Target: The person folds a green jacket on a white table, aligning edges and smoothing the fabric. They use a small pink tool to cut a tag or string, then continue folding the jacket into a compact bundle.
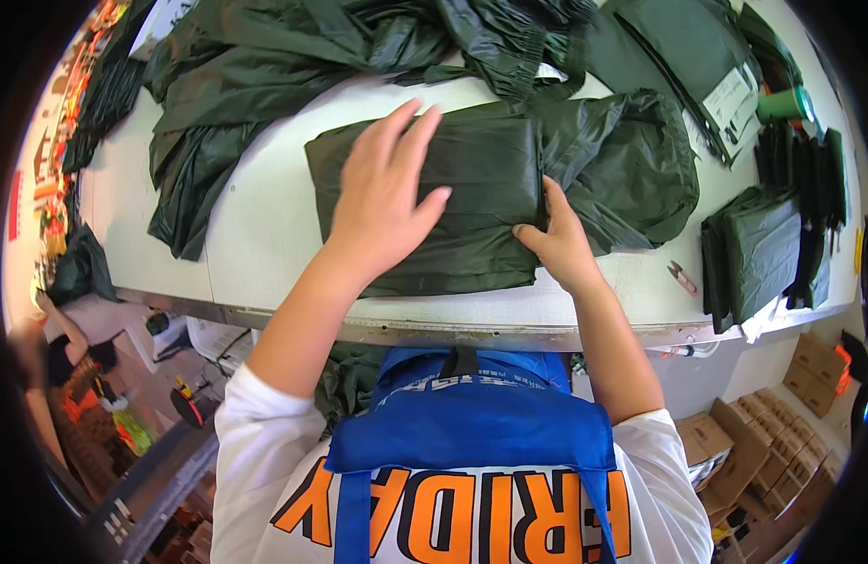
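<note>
A dark green, shiny fabric garment (481, 188), folded into a flat rectangle, lies on the white table in front of me. My left hand (382, 193) rests over its left part, palm down, with fingers and thumb spread. At the right edge of the fold, my right hand (563, 240) grips the fabric, its thumb on top and its fingers along the side, partly hidden. Loose, crumpled fabric of the same dark green (631, 179) spreads out to the right of the fold; whether it is joined to it I cannot tell.
Rumpled dark green garments (293, 56) cover the far side. Thread snips (681, 277) lie right of my right hand, near folded dark packets (758, 249). A green roll (787, 104) stands beyond them. Cardboard boxes (773, 442) are below right. Another person's arm (65, 324) shows far left.
</note>
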Demonstrator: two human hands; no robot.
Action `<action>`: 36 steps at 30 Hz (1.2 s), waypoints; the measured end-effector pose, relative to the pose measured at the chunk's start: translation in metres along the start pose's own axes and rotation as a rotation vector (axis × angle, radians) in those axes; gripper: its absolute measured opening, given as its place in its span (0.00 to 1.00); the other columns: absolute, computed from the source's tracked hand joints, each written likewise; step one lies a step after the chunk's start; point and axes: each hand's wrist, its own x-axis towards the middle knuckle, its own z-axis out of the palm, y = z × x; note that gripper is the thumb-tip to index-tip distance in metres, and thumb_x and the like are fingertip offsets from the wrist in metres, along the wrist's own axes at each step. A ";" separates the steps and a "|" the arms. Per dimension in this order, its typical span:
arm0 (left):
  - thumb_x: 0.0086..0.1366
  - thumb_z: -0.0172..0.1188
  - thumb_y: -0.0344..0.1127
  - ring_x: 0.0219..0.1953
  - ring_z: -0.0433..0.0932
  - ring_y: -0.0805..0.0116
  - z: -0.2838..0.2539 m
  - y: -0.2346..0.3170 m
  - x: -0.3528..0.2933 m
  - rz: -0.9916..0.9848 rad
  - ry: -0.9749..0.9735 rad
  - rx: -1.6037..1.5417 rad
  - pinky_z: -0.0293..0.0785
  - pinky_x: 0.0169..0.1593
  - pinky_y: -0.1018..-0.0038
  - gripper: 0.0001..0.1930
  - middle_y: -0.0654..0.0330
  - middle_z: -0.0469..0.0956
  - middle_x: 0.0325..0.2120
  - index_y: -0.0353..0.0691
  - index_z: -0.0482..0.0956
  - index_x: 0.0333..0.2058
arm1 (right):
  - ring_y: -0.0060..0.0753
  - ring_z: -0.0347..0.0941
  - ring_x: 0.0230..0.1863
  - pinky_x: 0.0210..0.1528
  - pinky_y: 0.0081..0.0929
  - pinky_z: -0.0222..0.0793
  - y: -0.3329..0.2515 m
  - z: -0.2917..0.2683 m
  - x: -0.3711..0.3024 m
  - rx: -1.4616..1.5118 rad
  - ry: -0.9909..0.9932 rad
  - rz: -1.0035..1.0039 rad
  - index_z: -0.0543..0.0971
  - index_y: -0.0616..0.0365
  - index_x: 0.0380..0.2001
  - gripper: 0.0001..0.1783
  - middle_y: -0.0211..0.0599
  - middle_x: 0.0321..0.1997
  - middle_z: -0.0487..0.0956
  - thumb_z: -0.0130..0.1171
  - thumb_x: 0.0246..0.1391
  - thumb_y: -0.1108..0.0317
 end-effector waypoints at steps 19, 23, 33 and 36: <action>0.37 0.60 0.19 0.51 0.68 0.55 0.048 -0.009 0.081 0.217 -0.432 -0.168 0.64 0.53 0.66 0.16 0.59 0.74 0.51 0.41 0.67 0.27 | 0.50 0.73 0.44 0.50 0.36 0.67 0.100 -0.214 -0.112 -1.051 0.602 0.070 0.77 0.61 0.42 0.13 0.44 0.42 0.77 0.54 0.51 0.79; 0.36 0.60 0.19 0.52 0.69 0.54 0.048 -0.013 0.078 0.224 -0.425 -0.176 0.63 0.54 0.66 0.18 0.58 0.73 0.51 0.41 0.67 0.28 | 0.26 0.75 0.38 0.40 0.27 0.71 0.064 -0.192 -0.114 -0.789 0.840 0.002 0.75 0.64 0.39 0.06 0.37 0.39 0.78 0.49 0.61 0.74; 0.36 0.61 0.19 0.50 0.70 0.55 0.053 -0.026 0.077 0.220 -0.394 -0.269 0.64 0.54 0.67 0.18 0.56 0.74 0.49 0.41 0.68 0.29 | 0.27 0.71 0.27 0.27 0.25 0.68 -0.039 -0.020 0.046 -0.162 0.307 -0.409 0.80 0.57 0.38 0.14 0.34 0.30 0.75 0.64 0.45 0.77; 0.36 0.61 0.20 0.49 0.71 0.55 0.054 -0.024 0.079 0.257 -0.363 -0.271 0.64 0.53 0.68 0.18 0.56 0.74 0.48 0.41 0.68 0.28 | 0.19 0.64 0.24 0.24 0.19 0.61 -0.032 -0.012 0.057 -0.247 0.317 -0.539 0.79 0.61 0.32 0.09 0.29 0.27 0.73 0.63 0.45 0.80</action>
